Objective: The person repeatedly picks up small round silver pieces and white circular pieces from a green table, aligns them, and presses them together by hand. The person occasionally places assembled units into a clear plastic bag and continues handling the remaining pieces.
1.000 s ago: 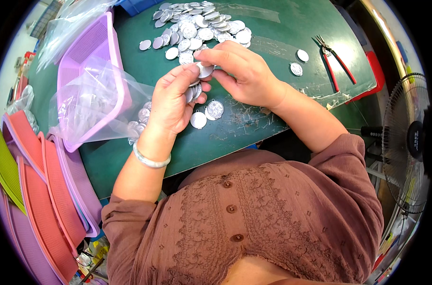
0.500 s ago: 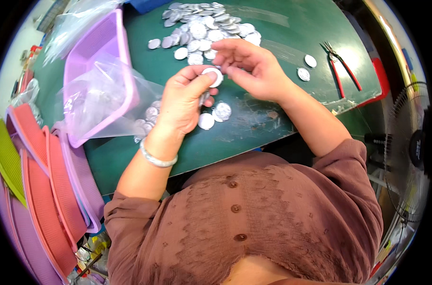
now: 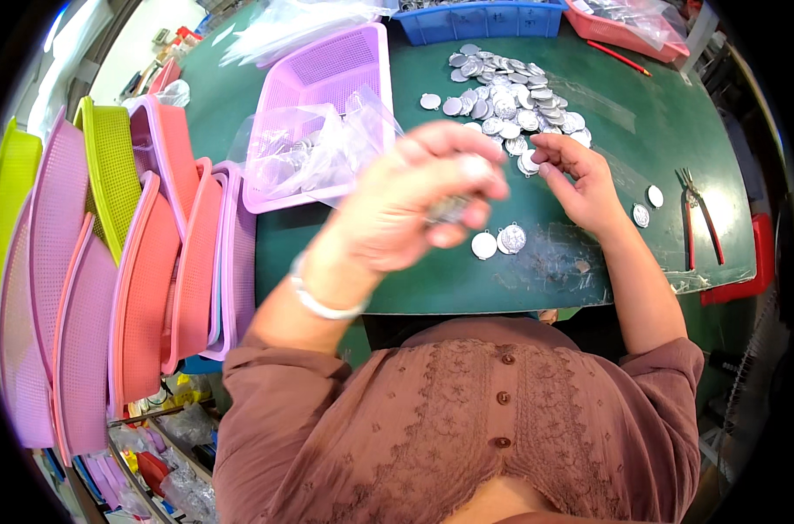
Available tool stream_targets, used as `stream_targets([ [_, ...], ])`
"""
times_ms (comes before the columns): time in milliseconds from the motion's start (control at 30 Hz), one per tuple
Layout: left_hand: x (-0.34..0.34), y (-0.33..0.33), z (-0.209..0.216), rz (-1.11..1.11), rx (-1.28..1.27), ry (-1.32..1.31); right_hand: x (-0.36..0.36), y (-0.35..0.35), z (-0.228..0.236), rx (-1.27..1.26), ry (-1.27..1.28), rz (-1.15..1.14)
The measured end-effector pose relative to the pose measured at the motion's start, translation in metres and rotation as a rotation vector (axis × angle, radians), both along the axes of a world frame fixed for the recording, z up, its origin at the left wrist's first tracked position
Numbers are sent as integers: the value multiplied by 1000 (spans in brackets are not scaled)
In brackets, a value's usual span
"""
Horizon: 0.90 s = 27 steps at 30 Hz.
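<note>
My left hand (image 3: 397, 205), wearing a pale bangle, is raised and blurred. Its fingers curl around a silver medallion (image 3: 449, 210), mostly hidden in the grip. Farther right, my right hand (image 3: 582, 182) is at the near edge of a pile of round silver medallions (image 3: 502, 100). Its thumb and forefinger close on the rim of one medallion (image 3: 529, 163). On the table between my hands and my body lie two loose medallions, a plain-faced one (image 3: 483, 245) and one with a raised pattern (image 3: 511, 238).
Left of the pile, a purple basket (image 3: 327, 54) holds a clear plastic bag (image 3: 305, 157) with medallions inside. Stacked plastic baskets (image 3: 139, 297) stand at far left. Red-handled pliers (image 3: 701, 218) and two medallions (image 3: 648, 206) lie right. A blue bin (image 3: 480, 24) and pink basket (image 3: 628, 26) stand behind.
My hands have drawn apart. The left is lifted toward the bag and basket; the right has reached down to the pile's edge. The whole view has shifted, showing more at left and back.
</note>
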<state>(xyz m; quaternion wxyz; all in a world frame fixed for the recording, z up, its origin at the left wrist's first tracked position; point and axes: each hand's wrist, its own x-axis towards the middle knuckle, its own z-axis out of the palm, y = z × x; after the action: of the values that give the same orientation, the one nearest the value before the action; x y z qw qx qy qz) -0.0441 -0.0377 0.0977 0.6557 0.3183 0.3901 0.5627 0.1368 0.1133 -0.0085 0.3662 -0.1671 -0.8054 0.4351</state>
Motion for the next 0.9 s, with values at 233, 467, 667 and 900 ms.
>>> stream_targets([
  [233,-120,-18,49,469,12,1044,0,1,3,29,-7,-40],
  [467,-170,-16,20,141,-118,1752,0,7,-3,16,-23,-84],
  [667,-174,3,11,-46,-23,1934,2,12,-6,249,-129,-169],
  [900,-180,-11,25,-7,58,1947,1,10,-3,405,-357,-143],
])
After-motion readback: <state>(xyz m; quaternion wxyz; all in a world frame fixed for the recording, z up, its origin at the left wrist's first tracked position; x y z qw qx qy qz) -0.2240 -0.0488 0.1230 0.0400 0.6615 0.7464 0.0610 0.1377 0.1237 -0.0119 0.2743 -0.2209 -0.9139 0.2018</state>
